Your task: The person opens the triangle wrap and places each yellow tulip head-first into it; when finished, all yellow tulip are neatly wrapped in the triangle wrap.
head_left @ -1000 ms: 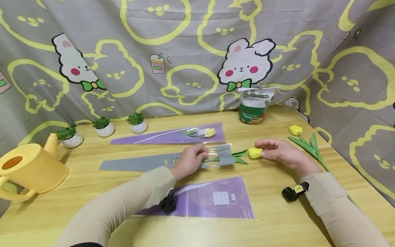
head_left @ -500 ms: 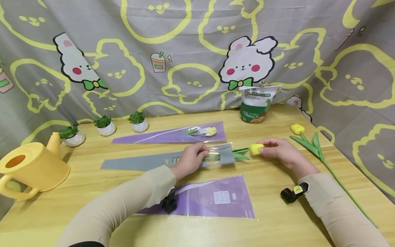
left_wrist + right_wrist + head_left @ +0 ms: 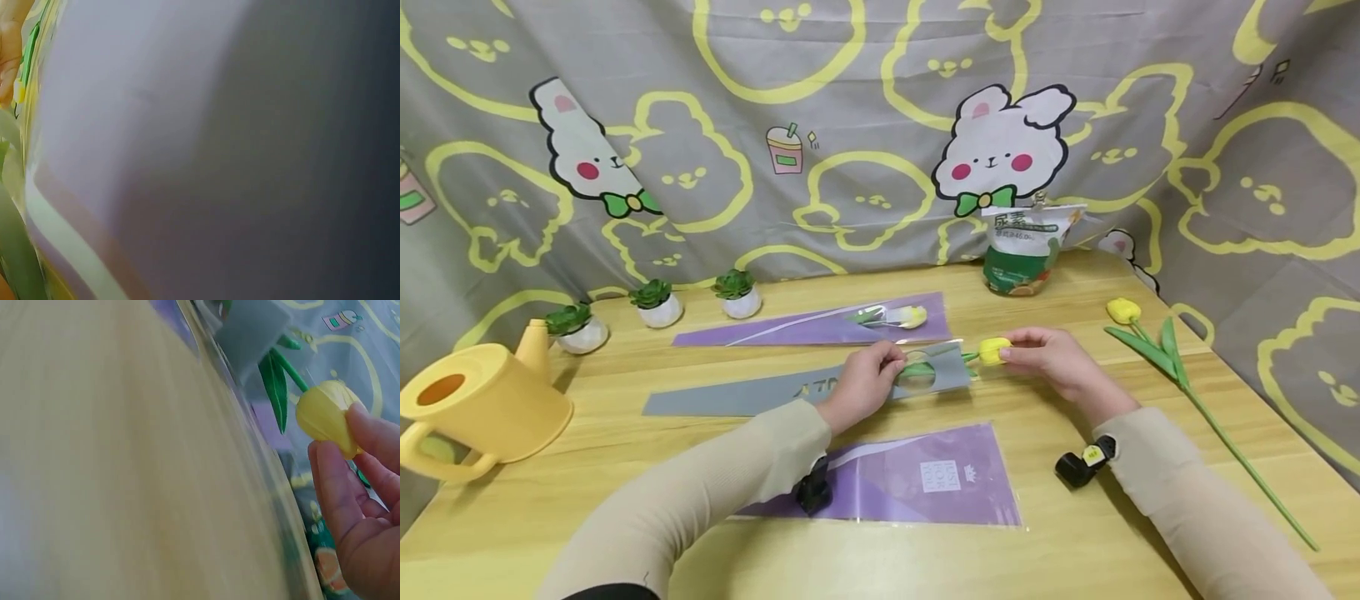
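Note:
A grey flower sleeve (image 3: pixel 730 394) with a clear oval window lies across the middle of the table, its wide mouth facing right. My left hand (image 3: pixel 861 385) pinches the sleeve beside that window. Between the thumb and fingers of my right hand (image 3: pixel 1056 365) is the yellow head of an artificial tulip (image 3: pixel 994 351). Its stem runs into the sleeve's mouth, and green shows through the window. In the right wrist view the tulip head (image 3: pixel 325 415) is pinched at its tip, with a green leaf hanging by the grey sleeve. The left wrist view is mostly a blurred purple surface.
A purple sleeve (image 3: pixel 760 332) with a pale yellow tulip lies behind, another purple sleeve (image 3: pixel 925 492) in front. A loose tulip (image 3: pixel 1198 408) lies at the right. A yellow watering can (image 3: pixel 490 408), several potted succulents (image 3: pixel 658 308) and a green-white bag (image 3: pixel 1018 262) stand around.
My right hand has moved left with the tulip, and its head is nearer the sleeve's mouth; less leaf shows outside. My left hand keeps its place on the grey sleeve.

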Action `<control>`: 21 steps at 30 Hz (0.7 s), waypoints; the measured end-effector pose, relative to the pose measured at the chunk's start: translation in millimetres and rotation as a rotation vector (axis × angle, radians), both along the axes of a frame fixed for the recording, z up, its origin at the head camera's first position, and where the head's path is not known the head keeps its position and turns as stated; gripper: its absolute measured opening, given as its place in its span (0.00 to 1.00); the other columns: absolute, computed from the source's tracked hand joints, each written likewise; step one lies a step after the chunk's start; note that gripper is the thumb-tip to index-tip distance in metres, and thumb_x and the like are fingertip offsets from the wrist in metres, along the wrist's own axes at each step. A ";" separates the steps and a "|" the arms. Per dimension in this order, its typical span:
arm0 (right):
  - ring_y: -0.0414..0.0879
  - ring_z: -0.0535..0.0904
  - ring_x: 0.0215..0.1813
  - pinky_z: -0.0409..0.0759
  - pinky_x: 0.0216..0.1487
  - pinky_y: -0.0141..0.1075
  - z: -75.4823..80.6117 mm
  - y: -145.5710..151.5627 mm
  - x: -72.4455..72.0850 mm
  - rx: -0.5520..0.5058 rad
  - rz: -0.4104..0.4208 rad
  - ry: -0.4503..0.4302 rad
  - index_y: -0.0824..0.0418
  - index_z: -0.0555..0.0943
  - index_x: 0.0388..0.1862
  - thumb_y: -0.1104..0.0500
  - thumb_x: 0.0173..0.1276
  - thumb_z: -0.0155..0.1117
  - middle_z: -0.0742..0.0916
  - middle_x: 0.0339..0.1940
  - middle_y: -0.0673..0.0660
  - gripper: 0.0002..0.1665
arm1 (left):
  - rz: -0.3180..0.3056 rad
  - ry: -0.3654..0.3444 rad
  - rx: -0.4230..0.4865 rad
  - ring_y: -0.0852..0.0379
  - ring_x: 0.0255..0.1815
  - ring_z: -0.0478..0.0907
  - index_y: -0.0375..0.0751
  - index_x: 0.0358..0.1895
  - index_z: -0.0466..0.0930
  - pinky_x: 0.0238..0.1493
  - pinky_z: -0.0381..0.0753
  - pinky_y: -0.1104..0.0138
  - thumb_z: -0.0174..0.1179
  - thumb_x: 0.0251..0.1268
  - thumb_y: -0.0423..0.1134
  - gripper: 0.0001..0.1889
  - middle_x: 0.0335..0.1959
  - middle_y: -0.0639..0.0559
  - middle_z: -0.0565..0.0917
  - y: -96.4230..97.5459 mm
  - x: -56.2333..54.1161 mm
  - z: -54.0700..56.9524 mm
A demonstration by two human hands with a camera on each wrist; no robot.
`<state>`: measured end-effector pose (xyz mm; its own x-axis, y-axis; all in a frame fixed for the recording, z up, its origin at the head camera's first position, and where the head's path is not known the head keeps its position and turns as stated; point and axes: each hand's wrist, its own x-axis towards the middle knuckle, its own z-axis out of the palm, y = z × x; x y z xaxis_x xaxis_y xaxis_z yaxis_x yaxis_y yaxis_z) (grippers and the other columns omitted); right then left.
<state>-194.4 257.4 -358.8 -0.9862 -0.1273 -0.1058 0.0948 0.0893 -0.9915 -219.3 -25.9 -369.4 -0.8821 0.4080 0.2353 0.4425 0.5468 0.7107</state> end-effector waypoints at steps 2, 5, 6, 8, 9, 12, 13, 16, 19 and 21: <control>0.37 0.82 0.37 0.80 0.45 0.31 0.0 -5.8 -1.6 -0.017 0.009 -0.007 0.58 0.80 0.39 0.68 0.61 0.62 0.85 0.33 0.45 0.09 | 0.003 0.006 -0.005 0.59 0.31 0.74 0.41 0.34 0.77 0.35 0.75 0.67 0.55 0.65 0.32 0.03 0.31 0.51 0.81 0.9 0.2 -0.2; 0.38 0.83 0.37 0.80 0.45 0.32 -0.4 -13.6 -4.0 -0.032 0.023 -0.016 0.61 0.80 0.40 0.69 0.60 0.62 0.85 0.32 0.46 0.09 | 0.017 0.005 -0.003 0.58 0.31 0.74 0.41 0.34 0.77 0.35 0.75 0.67 0.54 0.65 0.32 0.03 0.31 0.51 0.81 1.9 1.0 -0.6; 0.38 0.83 0.37 0.80 0.45 0.33 -0.6 -15.7 -4.8 -0.039 0.024 -0.020 0.61 0.81 0.40 0.69 0.60 0.62 0.85 0.32 0.46 0.09 | 0.025 0.005 -0.001 0.58 0.31 0.74 0.41 0.34 0.77 0.35 0.75 0.67 0.55 0.65 0.32 0.03 0.30 0.51 0.81 2.3 1.2 -0.7; 0.38 0.83 0.37 0.80 0.45 0.33 -1.4 -19.5 -6.2 -0.054 0.021 -0.033 0.61 0.81 0.38 0.70 0.60 0.62 0.85 0.32 0.47 0.09 | 0.038 0.008 0.002 0.58 0.31 0.74 0.41 0.35 0.77 0.35 0.75 0.66 0.55 0.65 0.33 0.03 0.30 0.51 0.80 3.3 1.4 -0.9; 0.39 0.83 0.36 0.80 0.45 0.33 -1.8 -21.3 -6.8 -0.060 0.020 -0.038 0.59 0.82 0.37 0.70 0.60 0.62 0.85 0.31 0.48 0.09 | 0.044 0.011 0.003 0.58 0.31 0.74 0.41 0.35 0.77 0.35 0.75 0.66 0.55 0.65 0.33 0.03 0.30 0.51 0.80 3.8 1.4 -1.0; 0.39 0.84 0.35 0.81 0.44 0.33 -3.3 -27.2 -8.3 -0.068 0.023 -0.045 0.57 0.82 0.34 0.71 0.59 0.61 0.86 0.30 0.48 0.10 | 0.054 0.018 0.007 0.57 0.32 0.74 0.41 0.36 0.77 0.36 0.75 0.66 0.55 0.65 0.34 0.03 0.31 0.51 0.81 5.5 1.6 -1.2; 0.39 0.84 0.35 0.81 0.43 0.33 -3.9 -29.4 -8.7 -0.061 0.027 -0.042 0.57 0.82 0.35 0.71 0.59 0.61 0.86 0.30 0.48 0.10 | 0.056 0.020 0.010 0.57 0.32 0.75 0.41 0.36 0.77 0.37 0.75 0.66 0.55 0.65 0.34 0.02 0.31 0.51 0.81 6.0 1.9 -1.1; 0.39 0.83 0.34 0.81 0.40 0.32 -5.9 -36.2 -10.7 -0.031 0.035 -0.024 0.58 0.82 0.36 0.71 0.59 0.61 0.86 0.30 0.47 0.10 | 0.058 0.028 0.014 0.57 0.33 0.75 0.41 0.36 0.77 0.37 0.76 0.65 0.55 0.65 0.33 0.02 0.31 0.50 0.81 6.7 2.4 -0.6; 0.38 0.82 0.34 0.81 0.38 0.31 -8.1 -42.7 -13.2 -0.001 0.037 -0.011 0.62 0.83 0.39 0.70 0.59 0.61 0.85 0.32 0.46 0.11 | 0.060 0.029 0.014 0.56 0.33 0.75 0.40 0.36 0.77 0.37 0.76 0.65 0.55 0.65 0.33 0.02 0.31 0.50 0.81 6.8 2.7 0.0; 0.37 0.81 0.34 0.80 0.37 0.30 -9.9 -46.8 -14.7 0.007 0.038 -0.004 0.68 0.81 0.43 0.71 0.59 0.59 0.85 0.33 0.47 0.12 | 0.061 0.035 0.014 0.57 0.32 0.76 0.40 0.35 0.77 0.37 0.76 0.66 0.55 0.65 0.33 0.03 0.31 0.50 0.81 6.5 2.7 -0.2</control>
